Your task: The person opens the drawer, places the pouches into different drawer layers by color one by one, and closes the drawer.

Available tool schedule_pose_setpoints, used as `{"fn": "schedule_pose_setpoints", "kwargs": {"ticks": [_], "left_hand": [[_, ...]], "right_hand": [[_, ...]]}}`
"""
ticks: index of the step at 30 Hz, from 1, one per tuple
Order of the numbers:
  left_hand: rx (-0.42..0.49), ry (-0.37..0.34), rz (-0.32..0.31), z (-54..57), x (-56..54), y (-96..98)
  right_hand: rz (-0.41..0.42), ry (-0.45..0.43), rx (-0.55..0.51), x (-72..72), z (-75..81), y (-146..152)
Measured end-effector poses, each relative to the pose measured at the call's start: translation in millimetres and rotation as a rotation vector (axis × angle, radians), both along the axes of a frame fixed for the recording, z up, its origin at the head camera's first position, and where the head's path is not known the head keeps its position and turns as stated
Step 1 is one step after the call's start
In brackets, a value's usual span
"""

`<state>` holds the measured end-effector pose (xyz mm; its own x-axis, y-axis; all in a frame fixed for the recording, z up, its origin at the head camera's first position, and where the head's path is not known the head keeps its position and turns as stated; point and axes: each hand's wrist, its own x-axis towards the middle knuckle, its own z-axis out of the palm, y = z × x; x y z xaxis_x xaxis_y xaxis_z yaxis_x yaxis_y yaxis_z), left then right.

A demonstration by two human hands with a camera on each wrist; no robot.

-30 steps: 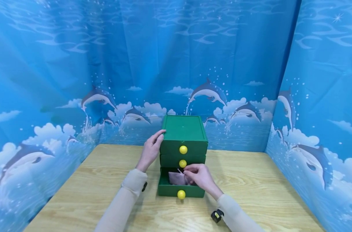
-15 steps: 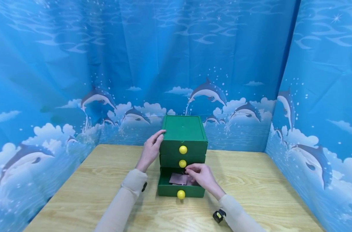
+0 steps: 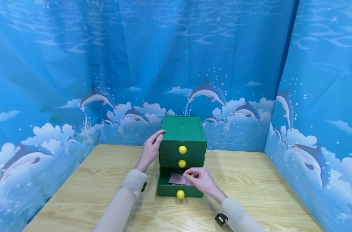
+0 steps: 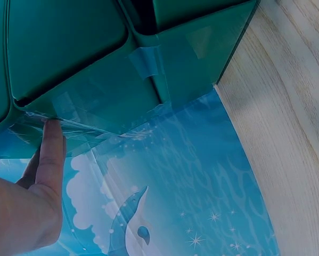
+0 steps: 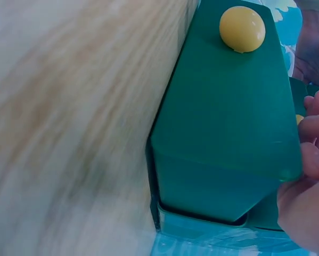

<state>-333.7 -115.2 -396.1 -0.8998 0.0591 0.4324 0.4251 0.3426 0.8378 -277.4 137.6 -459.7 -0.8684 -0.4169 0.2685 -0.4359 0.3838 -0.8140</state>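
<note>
A green chest of drawers (image 3: 183,128) with yellow round knobs stands on the table, its bottom drawer (image 3: 169,190) pulled out. Inside that drawer lies a flat greyish-purple pouch or cloth (image 3: 176,178). My right hand (image 3: 203,182) is over the drawer's right side, thumb and forefinger pinched together on what looks like a small thin item; its kind is too small to tell. In the right wrist view, the drawer front hides what the fingertips touch. My left hand (image 3: 151,149) rests against the chest's upper left side, the fingers (image 4: 52,144) touching it.
The upper drawers, with a yellow knob (image 3: 182,149) on the top one, are pushed in. The wooden table (image 3: 245,180) extends to both sides of the chest. A blue dolphin-print curtain (image 3: 135,64) hangs behind and to the right.
The pouch or cloth, raised a second ago, now lies flatter in the drawer. My right hand has shifted slightly, its fingertips now a little lower. My left hand stays against the chest.
</note>
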Motion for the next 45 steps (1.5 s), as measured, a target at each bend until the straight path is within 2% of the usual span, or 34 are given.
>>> {"fn": "schedule_pose_setpoints", "kwargs": {"ticks": [6,15,23,29,38,41,45], "left_hand": [[-0.011,0.01,0.004,1.0,0.5,-0.2],[0.002,-0.01,-0.006,0.9,0.9,0.9],[0.0,-0.025,-0.003,1.0,0.2,0.5],[-0.006,-0.02,-0.001,0.0,0.9,0.7],[-0.008,-0.003,0.003,-0.3,0.2,1.5],[-0.004,-0.005,0.006,-0.7,0.3,1.2],[-0.004,-0.009,0.003,-1.9,0.5,0.5]], "right_hand": [[0.073,0.024,0.118,9.4,1.3,0.6],[0.169,-0.009,0.177,25.2,4.8,1.8],[0.253,-0.039,0.308,27.2,2.4,1.7],[0.226,0.036,0.394,30.1,-0.6,-2.2],[0.213,0.115,0.455,30.5,-6.1,-7.2],[0.212,0.143,0.457,30.6,-7.1,-8.2],[0.207,0.138,0.45,31.3,-6.9,-9.3]]}}
